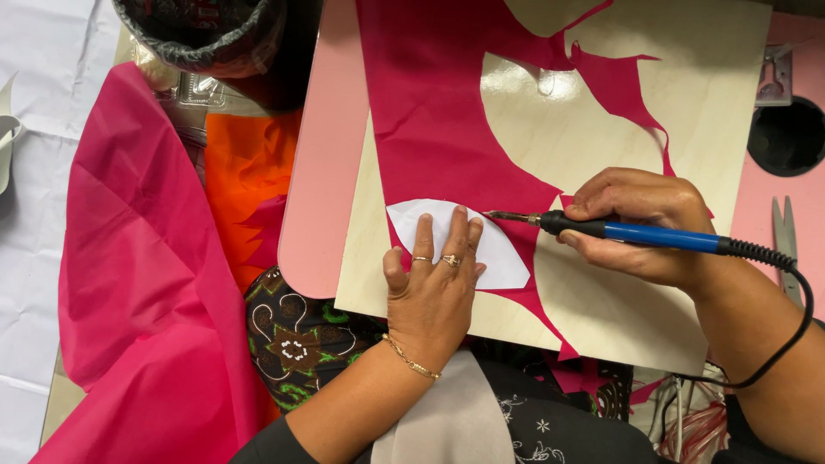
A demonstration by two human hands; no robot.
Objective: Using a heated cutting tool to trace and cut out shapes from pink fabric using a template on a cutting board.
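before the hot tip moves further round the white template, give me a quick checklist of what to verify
1. Left hand flat on the white template, pinning it: ok.
2. Left fingers apart from the tip of the blue-handled hot tool: ok, though close.
3. Right hand gripping the tool's handle, not the metal: ok.
4. Pink fabric lying flat on the wooden board: mostly ok; creases near the template.
5. Black cord off the fabric: ok.
6. Tip actually hot: cannot tell.
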